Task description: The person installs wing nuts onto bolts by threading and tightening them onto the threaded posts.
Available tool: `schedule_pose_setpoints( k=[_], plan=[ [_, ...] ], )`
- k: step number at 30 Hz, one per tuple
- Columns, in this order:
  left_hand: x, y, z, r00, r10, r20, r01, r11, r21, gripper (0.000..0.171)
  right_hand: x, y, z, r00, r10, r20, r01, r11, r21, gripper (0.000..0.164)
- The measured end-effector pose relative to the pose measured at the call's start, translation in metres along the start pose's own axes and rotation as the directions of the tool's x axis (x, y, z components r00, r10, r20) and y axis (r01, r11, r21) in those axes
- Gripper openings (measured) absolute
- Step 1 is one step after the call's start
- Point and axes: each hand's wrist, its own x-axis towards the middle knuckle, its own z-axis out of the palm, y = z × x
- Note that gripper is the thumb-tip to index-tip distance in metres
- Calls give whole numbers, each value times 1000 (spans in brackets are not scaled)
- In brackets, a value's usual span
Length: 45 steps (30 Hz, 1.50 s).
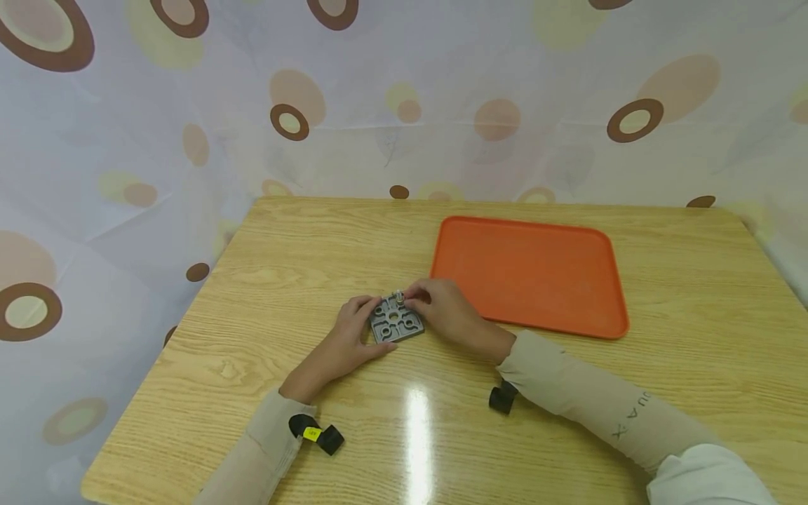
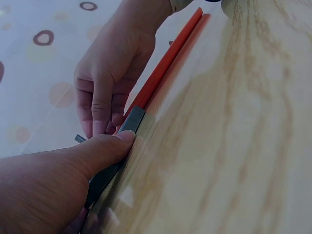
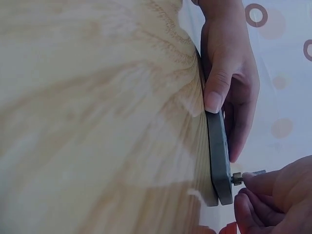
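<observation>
A grey square metal plate point(image 1: 396, 330) with a central hole and round sockets at its corners lies flat on the wooden table. My left hand point(image 1: 344, 341) grips it from the left, thumb along the near edge and fingers at the far left corner. At the plate's far right corner stands a small threaded bolt point(image 1: 400, 297), which my right hand point(image 1: 451, 315) pinches between thumb and fingers. The right wrist view shows a brass-coloured collar point(image 3: 237, 178) on the bolt, close against the plate's face, with the threaded end poking out beyond the fingertips.
An orange tray point(image 1: 530, 270) lies behind and to the right of the plate, its near left edge close to my right hand. The wooden table point(image 1: 303, 252) extends around both. A patterned cloth point(image 1: 442, 84) hangs behind the table.
</observation>
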Motion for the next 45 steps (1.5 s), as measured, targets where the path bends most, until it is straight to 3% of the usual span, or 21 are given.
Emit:
schedule_pose_setpoints(
  k=[7,12,21,34,45],
  plan=[
    [0,-1,0,1000,3,-1,-3,1000,0,84,3,-2,3,1000,-5,10,5,1000,-11,31],
    [0,0,0,1000,4,0,-4,1000,5,85,5,-3,5,999,16,44,-16,1000,2,36],
    [-1,2,-1,1000,-1,4,1,1000,5,84,4,-2,3,999,26,35,-26,1000,-5,33],
    [-1,1,-1,1000,-13,8,13,1000,-7,84,0,0,-2,1000,11,-14,-12,1000,-29,10],
    [-1,2,-1,1000,-13,9,13,1000,1,84,0,-1,0,1000,-11,0,12,1000,-26,12]
  ],
)
